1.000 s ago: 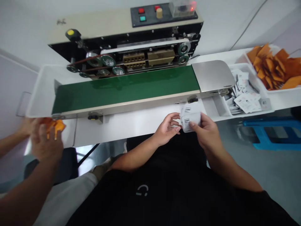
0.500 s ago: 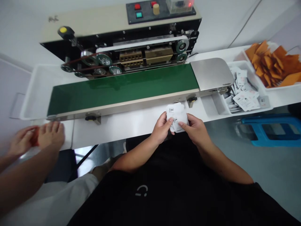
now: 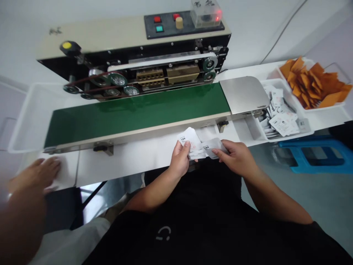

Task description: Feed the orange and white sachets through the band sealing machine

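Note:
My left hand (image 3: 179, 161) is closed on a small white printed packet (image 3: 189, 141), thumb on top. My right hand (image 3: 237, 156) pinches the rest of a small stack of white packets (image 3: 214, 147) just to the right. Both hands hover over the white table's front edge (image 3: 143, 156), in front of the green conveyor belt (image 3: 138, 110) of a band sealing machine (image 3: 143, 55).
A white tray of white packets (image 3: 281, 117) sits at the belt's right end beside a metal plate (image 3: 242, 94). Another tray holds orange packets (image 3: 311, 82). A co-worker's hand (image 3: 38, 175) rests on the table at left. A blue stool (image 3: 317, 156) stands at right.
My left hand has drawn one packet leftward off the stack in my right hand. Both hands shifted slightly left. The co-worker's hands dropped the orange packet from sight and one lies flat.

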The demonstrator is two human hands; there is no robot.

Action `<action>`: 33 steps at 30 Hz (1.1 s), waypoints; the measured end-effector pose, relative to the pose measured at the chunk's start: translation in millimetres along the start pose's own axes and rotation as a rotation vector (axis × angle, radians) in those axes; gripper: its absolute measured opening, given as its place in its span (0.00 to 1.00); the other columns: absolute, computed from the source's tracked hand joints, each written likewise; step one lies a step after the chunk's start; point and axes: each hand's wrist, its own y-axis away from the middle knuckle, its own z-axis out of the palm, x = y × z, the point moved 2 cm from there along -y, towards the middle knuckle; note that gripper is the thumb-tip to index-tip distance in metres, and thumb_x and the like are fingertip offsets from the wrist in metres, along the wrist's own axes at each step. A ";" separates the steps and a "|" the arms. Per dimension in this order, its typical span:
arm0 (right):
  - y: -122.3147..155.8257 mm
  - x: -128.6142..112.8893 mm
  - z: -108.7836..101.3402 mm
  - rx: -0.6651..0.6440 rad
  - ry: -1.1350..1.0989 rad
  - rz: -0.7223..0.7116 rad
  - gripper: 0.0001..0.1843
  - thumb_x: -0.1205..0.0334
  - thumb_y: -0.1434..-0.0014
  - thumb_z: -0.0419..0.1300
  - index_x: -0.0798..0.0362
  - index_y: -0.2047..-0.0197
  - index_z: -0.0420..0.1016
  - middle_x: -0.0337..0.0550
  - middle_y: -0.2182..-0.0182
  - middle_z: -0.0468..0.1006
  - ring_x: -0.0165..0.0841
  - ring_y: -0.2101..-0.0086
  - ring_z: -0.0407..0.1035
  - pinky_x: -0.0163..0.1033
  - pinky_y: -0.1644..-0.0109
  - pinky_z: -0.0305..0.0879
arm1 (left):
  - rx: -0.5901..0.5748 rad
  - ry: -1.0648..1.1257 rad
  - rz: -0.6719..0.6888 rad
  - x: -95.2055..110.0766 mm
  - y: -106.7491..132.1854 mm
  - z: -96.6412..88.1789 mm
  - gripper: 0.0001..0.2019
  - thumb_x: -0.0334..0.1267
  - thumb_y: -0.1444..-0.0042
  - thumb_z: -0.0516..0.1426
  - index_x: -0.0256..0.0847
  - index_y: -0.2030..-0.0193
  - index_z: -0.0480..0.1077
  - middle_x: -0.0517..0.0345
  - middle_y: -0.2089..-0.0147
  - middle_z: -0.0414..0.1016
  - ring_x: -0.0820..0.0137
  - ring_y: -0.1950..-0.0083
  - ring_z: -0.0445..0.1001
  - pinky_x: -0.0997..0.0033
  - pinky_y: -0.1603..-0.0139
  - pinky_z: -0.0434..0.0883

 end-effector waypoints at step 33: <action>-202.3 -38.4 -75.5 0.107 -0.493 0.294 0.07 0.65 0.24 0.63 0.57 0.46 0.77 0.41 0.65 0.83 0.22 0.73 0.77 0.27 0.64 0.74 | -0.114 -0.029 -0.042 -0.7 -6.2 -33.4 0.31 0.62 0.35 0.66 0.42 0.38 0.68 0.52 0.58 0.84 0.59 0.62 0.86 0.64 0.68 0.82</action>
